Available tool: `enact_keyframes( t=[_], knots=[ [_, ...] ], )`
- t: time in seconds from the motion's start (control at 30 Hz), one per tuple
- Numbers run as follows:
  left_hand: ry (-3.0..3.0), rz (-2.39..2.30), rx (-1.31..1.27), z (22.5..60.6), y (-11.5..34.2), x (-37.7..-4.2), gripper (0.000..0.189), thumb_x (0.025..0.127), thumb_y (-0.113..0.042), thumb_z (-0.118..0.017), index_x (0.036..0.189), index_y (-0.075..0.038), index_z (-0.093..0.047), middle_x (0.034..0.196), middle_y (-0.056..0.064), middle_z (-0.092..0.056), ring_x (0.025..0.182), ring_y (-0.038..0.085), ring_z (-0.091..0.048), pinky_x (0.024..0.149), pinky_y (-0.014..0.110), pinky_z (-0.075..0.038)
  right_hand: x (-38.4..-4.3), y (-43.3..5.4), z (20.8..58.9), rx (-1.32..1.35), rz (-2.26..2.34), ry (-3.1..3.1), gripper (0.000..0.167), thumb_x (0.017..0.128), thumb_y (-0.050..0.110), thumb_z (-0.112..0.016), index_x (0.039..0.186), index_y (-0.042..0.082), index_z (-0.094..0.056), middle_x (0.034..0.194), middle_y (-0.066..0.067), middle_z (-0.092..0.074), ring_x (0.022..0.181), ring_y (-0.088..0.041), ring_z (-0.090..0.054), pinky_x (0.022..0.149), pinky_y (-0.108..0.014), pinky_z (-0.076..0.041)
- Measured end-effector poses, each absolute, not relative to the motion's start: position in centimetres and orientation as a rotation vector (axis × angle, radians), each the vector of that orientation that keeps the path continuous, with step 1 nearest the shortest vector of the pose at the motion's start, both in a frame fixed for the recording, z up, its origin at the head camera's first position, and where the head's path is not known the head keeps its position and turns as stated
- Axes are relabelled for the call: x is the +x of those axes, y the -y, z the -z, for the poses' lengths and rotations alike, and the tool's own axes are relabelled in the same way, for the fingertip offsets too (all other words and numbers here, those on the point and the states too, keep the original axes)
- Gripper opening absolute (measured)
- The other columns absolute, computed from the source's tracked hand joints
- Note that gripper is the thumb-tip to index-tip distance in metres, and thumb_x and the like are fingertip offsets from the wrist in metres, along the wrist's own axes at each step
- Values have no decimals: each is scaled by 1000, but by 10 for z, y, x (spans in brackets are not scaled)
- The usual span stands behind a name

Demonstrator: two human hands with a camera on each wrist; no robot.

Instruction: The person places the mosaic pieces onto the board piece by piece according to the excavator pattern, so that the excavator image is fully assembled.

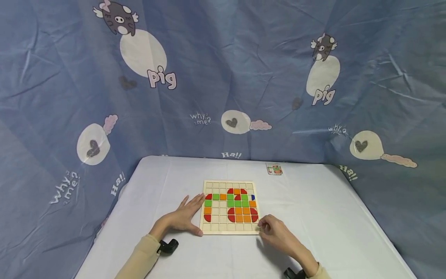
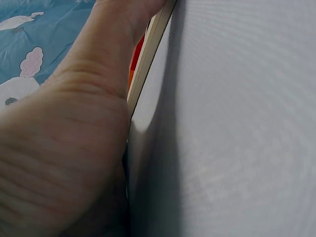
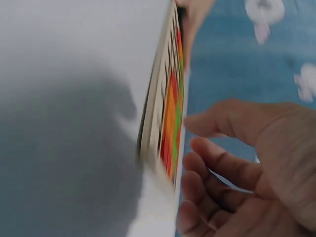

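A square wooden grid board (image 1: 228, 227) lies on the white table. Flat pieces fill part of its grid: green squares (image 1: 237, 204), orange squares (image 1: 239, 218), red rounded pieces (image 1: 231, 217) and one blue piece (image 1: 253, 197) near the right edge. My left hand (image 1: 183, 216) rests along the board's left side, fingers spread, a fingertip at the upper edge and the thumb by the lower left corner. Beside the lower right corner hovers my right hand (image 1: 277, 233), its fingers loosely bent. In the right wrist view, a gap separates thumb and forefinger, with no piece showing between them.
A small card (image 1: 274, 169) with a coloured picture lies at the back right of the table (image 1: 313, 209). Blue printed cloth (image 1: 209, 93) hangs around the back and sides. Each wrist wears a black camera mount (image 1: 168, 247).
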State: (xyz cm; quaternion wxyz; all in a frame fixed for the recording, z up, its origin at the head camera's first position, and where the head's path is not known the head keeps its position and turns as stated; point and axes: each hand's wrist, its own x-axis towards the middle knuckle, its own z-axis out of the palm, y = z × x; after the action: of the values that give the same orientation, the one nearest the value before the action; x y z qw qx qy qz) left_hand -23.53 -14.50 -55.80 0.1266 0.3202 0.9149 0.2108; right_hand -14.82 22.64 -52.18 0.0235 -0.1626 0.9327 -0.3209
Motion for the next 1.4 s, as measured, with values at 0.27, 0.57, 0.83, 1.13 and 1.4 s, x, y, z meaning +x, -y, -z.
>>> enact_keyframes(
  t=[0.27, 0.57, 0.83, 1.13, 1.4],
  knots=[
    [-2660, -632, 921, 557, 144, -234, 129, 64, -70, -74, 156, -8, -8, 164, 8, -4, 151, 29, -4, 120, 58, 6, -127, -315, 524, -297, 898, -2871, 39, 76, 20, -81, 105, 6, -59, 96, 0, -56, 83, -11, -50, 67, -21, -47],
    [-2655, -641, 931, 556, 146, -232, 129, 64, -68, -75, 155, -6, -9, 164, 10, -5, 151, 30, -6, 119, 59, 5, -127, -335, 531, -218, 955, -2779, 25, 81, 19, -76, 92, 4, -60, 79, 1, -59, 68, -4, -52, 56, -20, -47],
    [-2653, -611, 899, 555, 145, -234, 129, 64, -71, -74, 156, -9, -7, 164, 6, -2, 152, 26, -3, 120, 55, 7, -138, -304, 534, 88, 697, -2977, 25, 80, 22, -70, 73, 9, -50, 61, 1, -47, 54, -11, -41, 46, -22, -31],
    [-2647, -639, 914, 555, 144, -235, 129, 63, -71, -74, 156, -9, -9, 164, 8, -4, 151, 28, -4, 120, 58, 6, -145, -297, 531, 189, 552, -2979, 42, 88, 41, -65, 69, 7, -50, 58, -2, -48, 52, -14, -43, 45, -25, -32],
    [-2652, -619, 913, 556, 146, -234, 130, 63, -73, -73, 156, -9, -8, 164, 8, -4, 152, 27, -3, 120, 57, 6, -150, -327, 520, -148, 863, -2837, 43, 77, 31, -80, 105, 6, -62, 96, -1, -58, 85, -14, -53, 68, -28, -48]
  ],
)
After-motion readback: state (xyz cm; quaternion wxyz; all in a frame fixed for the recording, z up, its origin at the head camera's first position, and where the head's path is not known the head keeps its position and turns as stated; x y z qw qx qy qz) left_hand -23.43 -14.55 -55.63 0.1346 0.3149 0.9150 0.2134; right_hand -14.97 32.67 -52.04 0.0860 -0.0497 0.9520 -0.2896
